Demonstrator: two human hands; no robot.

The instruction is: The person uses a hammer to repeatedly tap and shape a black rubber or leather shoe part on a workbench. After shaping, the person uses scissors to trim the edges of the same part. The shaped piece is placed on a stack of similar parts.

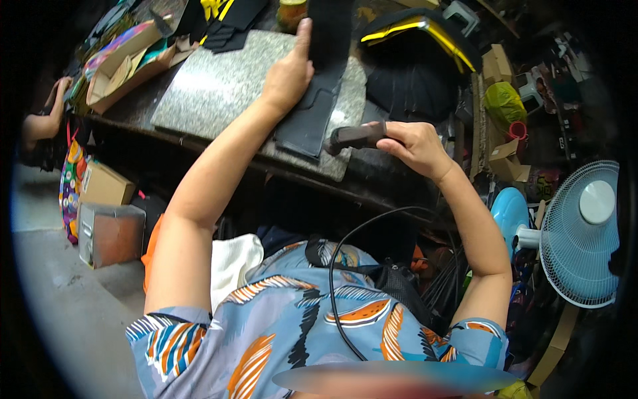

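Your right hand [415,143] is clenched around the dark brown stubby tool handle [355,137], its tip pointing left at the near end of the long black fabric strip [319,100], which runs away from you on the grey speckled granite slab [206,90] (your left hand [287,76] presses it flat, fingers outstretched, beside its left edge).

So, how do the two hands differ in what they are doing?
The left hand lies flat, pressing a dark fabric piece onto the granite slab; the right hand is curled around a dark tool handle. The left reaches farther up the bench; the right stays nearer the slab's edge. Both are bare.
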